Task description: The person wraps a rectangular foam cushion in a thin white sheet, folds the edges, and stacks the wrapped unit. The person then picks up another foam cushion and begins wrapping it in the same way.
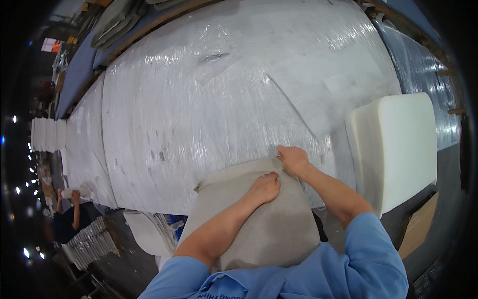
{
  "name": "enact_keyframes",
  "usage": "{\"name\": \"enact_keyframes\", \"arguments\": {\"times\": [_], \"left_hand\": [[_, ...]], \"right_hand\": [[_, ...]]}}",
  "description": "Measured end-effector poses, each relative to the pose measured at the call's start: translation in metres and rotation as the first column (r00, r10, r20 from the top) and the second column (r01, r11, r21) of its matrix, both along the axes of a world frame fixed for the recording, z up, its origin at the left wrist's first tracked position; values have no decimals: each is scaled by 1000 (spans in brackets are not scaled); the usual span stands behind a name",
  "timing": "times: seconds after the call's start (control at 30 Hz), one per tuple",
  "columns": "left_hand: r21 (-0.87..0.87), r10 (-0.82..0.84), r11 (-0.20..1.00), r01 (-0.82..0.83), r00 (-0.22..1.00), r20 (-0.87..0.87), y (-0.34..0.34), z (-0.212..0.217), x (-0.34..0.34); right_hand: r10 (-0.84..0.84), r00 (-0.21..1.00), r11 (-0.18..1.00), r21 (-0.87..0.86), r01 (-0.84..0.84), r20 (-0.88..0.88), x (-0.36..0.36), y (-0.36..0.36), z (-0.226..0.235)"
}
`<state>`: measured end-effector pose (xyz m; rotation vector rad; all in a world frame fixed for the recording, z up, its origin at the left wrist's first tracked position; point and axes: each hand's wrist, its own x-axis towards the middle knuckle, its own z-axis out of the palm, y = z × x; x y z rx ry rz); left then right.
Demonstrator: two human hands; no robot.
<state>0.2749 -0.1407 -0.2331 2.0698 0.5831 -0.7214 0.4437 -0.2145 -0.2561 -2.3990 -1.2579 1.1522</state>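
A beige fabric cover (271, 226) with a padded, cushion-like shape leans from the table's edge against my body. My left hand (265, 188) is closed, its curled fingers gripping the cloth close to the cover's far edge. At the far right corner of the cover, my right hand (294, 160) pinches the edge. A thin light sliver shows at those fingertips, too small to name. Both hands are close together, the right one slightly farther out. What fills the cover is hidden.
White plastic film wraps the broad table (199, 114) ahead. A thick stack of white foam pads (406, 149) stands at the right, above a cardboard sheet (419, 226). White pads (147, 231) lie low at the left. Farther left, another person (72, 219) handles a pale roll.
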Motion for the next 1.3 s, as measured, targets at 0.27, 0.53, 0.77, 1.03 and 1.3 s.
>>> {"name": "enact_keyframes", "arguments": {"times": [0.27,0.53,0.77,1.03,1.3], "left_hand": [[56,-1,998,-1,1000,29,-10,-6,-9],[118,-11,993,4,998,54,-13,-4,-12],[144,-8,989,-12,991,136,-17,-5,-17],[118,82,987,-109,974,210,-24,-14,-23],[83,74,992,-93,976,205,-18,-12,-28]], "right_hand": [[-76,997,994,-81,78,31,-8,9,-9],[-480,829,858,-349,377,-287,-15,24,-11],[-825,545,536,101,838,-147,-72,24,-42],[-773,621,577,265,773,-128,-77,17,-65],[-770,621,562,307,768,-146,-75,20,-60]]}}
